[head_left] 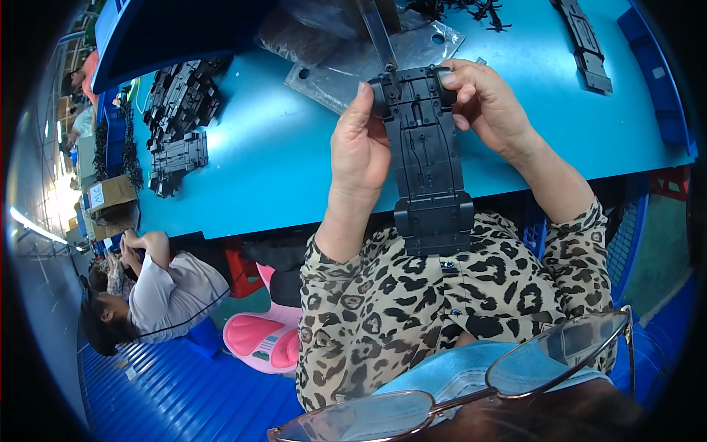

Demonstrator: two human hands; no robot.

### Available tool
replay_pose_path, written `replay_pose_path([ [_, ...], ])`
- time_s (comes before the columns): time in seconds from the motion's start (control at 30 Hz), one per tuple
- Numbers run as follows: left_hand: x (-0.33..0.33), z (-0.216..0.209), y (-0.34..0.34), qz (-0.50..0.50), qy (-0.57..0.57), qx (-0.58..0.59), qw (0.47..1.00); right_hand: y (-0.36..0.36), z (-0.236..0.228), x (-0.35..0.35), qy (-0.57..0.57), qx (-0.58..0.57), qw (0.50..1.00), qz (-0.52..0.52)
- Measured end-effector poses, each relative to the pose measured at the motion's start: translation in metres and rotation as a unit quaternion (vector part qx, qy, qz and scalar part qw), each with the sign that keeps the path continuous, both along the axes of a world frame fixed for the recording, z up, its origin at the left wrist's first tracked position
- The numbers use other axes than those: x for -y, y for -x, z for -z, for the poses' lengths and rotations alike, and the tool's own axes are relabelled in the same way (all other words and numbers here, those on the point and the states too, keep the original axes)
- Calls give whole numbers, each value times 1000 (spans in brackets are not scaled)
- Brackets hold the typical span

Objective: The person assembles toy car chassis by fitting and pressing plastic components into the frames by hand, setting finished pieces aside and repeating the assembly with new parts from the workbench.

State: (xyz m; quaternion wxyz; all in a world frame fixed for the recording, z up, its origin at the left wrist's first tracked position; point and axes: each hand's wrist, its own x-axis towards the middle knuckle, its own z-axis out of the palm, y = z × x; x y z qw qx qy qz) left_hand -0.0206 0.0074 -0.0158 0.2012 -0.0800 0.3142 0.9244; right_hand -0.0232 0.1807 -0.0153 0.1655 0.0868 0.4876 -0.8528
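A black plastic toy car chassis (428, 158) is held up between my two hands, its long flat body running down toward my lap. My left hand (359, 151) is closed on its far left side, thumb by a rounded black wheel-like part. My right hand (495, 110) pinches the far right corner, with thumb and fingers at the matching rounded part. A slim metal rod-like tool (378, 35) comes down from above, its tip at the far left end of the chassis. Behind lies a metal plate (324, 85) with round holes, partly covered by clear plastic.
Stacked black chassis (184, 96) lie on the blue table (272, 169) at left; another chassis (584, 51) lies far right. Small black parts (486, 11) are scattered at the back. Blue bins (652, 81) edge the right side. A cardboard box (112, 202) and a seated person (173, 287) are at left.
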Motion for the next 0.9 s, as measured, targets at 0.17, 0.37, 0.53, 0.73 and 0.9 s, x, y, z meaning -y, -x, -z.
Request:
replay_pose_path([
  [0.17, 4, 3, -2, 7, -5, -18, 1000, 0, 2, 0, -9, 2, 1000, -5],
  [0.37, 7, 6, -5, 35, -23, -61, 997, -2, 2, 0, -18, -11, 1000, -10],
  [0.53, 6, 7, -4, 47, -36, -79, 995, -3, 0, -2, -23, -13, 1000, -15],
  [0.73, 7, 7, 0, 42, -43, -77, 995, 1, 2, 0, -17, -17, 1000, -17],
  [0.9, 13, 2, -5, -81, 52, 29, 995, -8, -8, 12, -29, 20, 999, 15],
])
